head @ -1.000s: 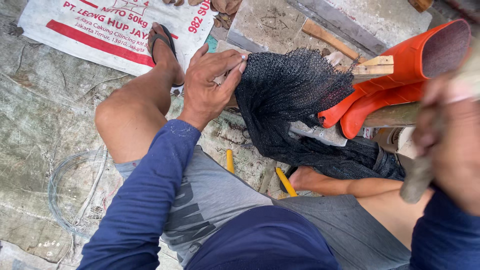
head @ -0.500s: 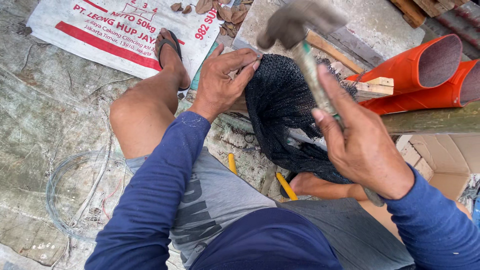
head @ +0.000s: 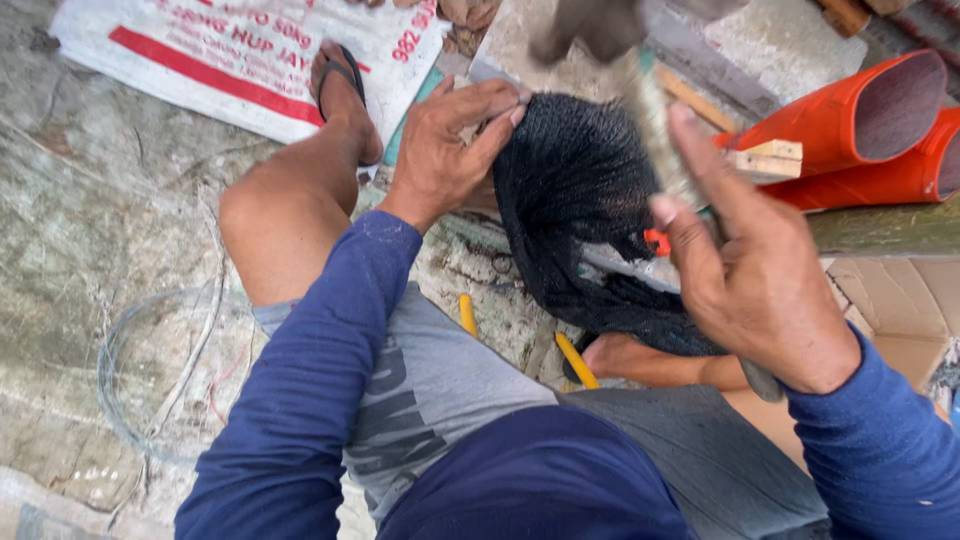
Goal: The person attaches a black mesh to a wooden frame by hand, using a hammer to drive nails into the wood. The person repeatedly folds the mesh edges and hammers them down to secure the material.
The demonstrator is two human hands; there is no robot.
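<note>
The left hand (head: 445, 150) pinches the top edge of the black net (head: 575, 200), fingers together on it. The right hand (head: 755, 270) has its fingers clamped round a hammer (head: 640, 80) raised above the net, beside the orange boots (head: 860, 130).

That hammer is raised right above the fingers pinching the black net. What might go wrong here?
The hammer is raised over the left hand, whose fingertips pinch the black net, so a slightly off blow might hit them. The right hand grips the handle low, so aim may wander. The net is loose, so it might slip.
</note>
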